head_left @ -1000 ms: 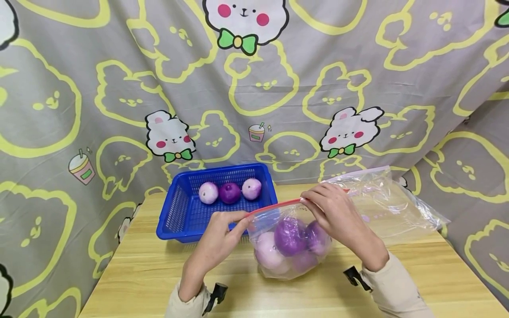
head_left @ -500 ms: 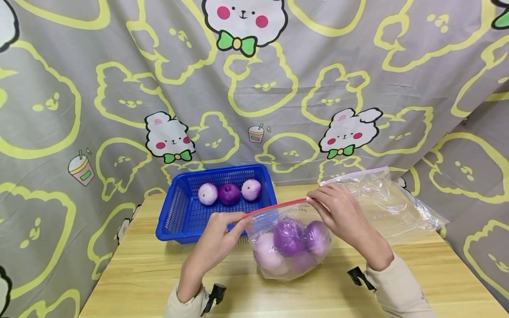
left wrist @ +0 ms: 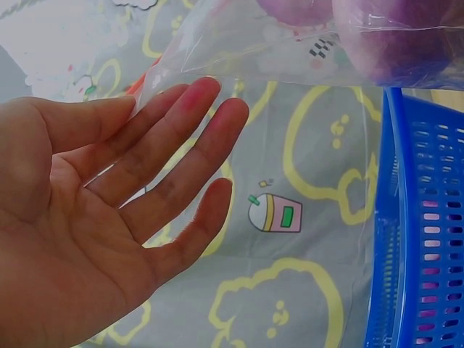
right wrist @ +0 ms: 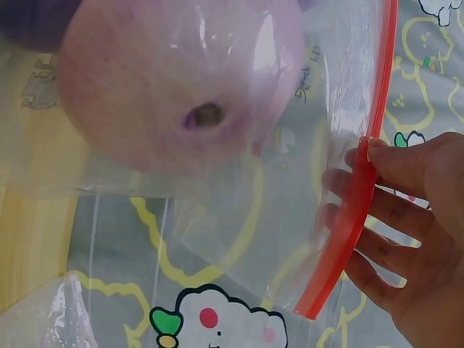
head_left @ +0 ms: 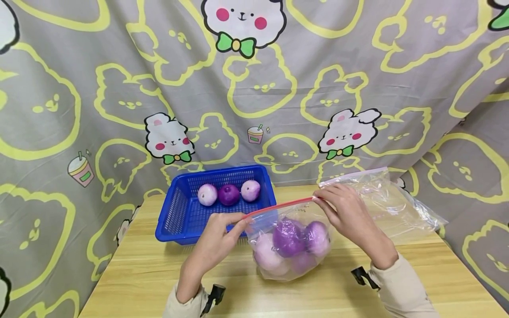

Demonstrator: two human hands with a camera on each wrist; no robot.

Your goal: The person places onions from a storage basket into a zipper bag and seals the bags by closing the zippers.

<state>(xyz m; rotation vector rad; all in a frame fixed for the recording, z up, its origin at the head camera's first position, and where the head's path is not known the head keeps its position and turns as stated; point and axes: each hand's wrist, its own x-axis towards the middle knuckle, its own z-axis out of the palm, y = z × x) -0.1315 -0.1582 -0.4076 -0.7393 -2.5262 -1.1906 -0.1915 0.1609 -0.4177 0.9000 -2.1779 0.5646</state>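
Note:
A clear zip bag (head_left: 260,227) with a red zip strip (head_left: 278,206) bulges with several purple and pale onions (head_left: 288,238), low over the table. At the bag's left top corner, my left hand (head_left: 216,236) pinches the edge between thumb and forefinger; in the left wrist view its other fingers spread loosely. My right hand (head_left: 350,216) pinches the red strip farther right. The right wrist view shows the thumb on the strip and fingers behind the clear film, with a pale onion (right wrist: 181,80) close by inside.
Behind my left hand stands a blue plastic basket (head_left: 187,221) holding three onions (head_left: 228,194) in a row. Another clear bag (head_left: 393,205) lies flat on the wooden table (head_left: 135,274) at the right. A patterned curtain (head_left: 278,97) hangs behind.
My right hand has slid to the right along the red strip, exposing more of it. My left hand keeps its pinch at the left corner, almost still.

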